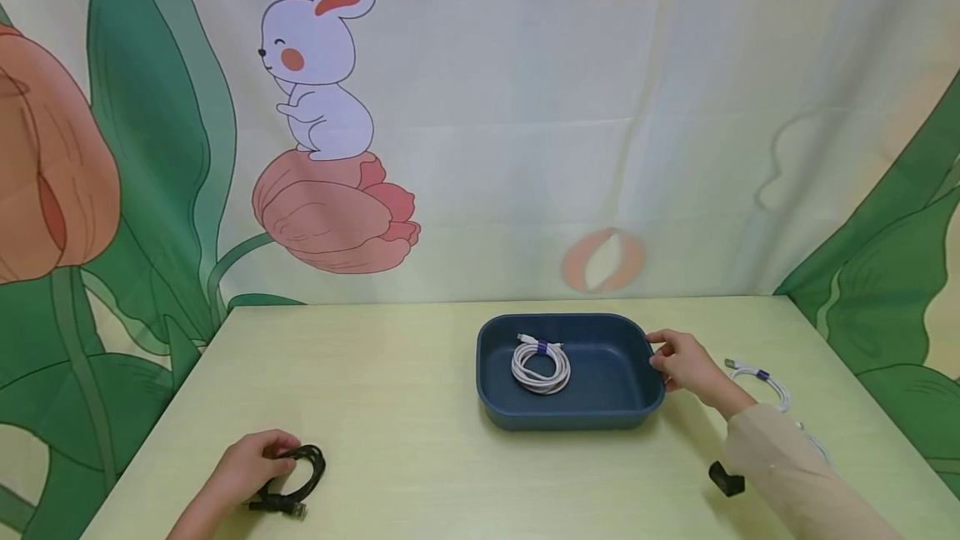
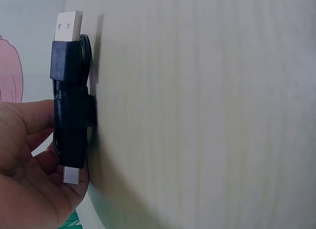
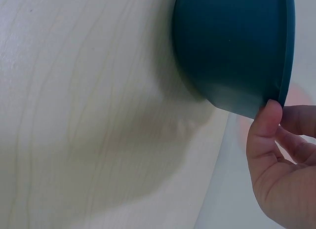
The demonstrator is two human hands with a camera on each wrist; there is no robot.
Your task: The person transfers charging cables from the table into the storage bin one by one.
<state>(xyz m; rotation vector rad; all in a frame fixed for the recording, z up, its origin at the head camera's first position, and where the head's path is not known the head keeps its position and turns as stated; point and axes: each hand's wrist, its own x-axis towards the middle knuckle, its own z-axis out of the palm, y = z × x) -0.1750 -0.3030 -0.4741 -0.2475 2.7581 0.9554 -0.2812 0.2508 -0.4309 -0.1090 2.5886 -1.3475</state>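
My left hand (image 1: 247, 465) pinches a coiled black USB cable (image 1: 320, 467) over the front left of the table. In the left wrist view the cable (image 2: 74, 108) shows a strap round its middle, a USB-A plug at the top and a smaller metal plug at the bottom. With thumb and fingers, my right hand (image 1: 693, 369) grips the right rim of a dark blue rectangular bin (image 1: 570, 422); the right wrist view shows the thumb against the outer wall. Inside the bin lies a coiled white cable (image 1: 542, 388) with a purple tie.
Right of the bin, a white cable (image 1: 782, 397) with a purple tie lies on the table (image 1: 390, 373). Part of another white cable (image 1: 816, 442) shows past the sleeve (image 1: 787, 457). A small black object (image 1: 726, 480) sits beside the sleeve. A printed curtain (image 1: 487, 148) hangs behind.
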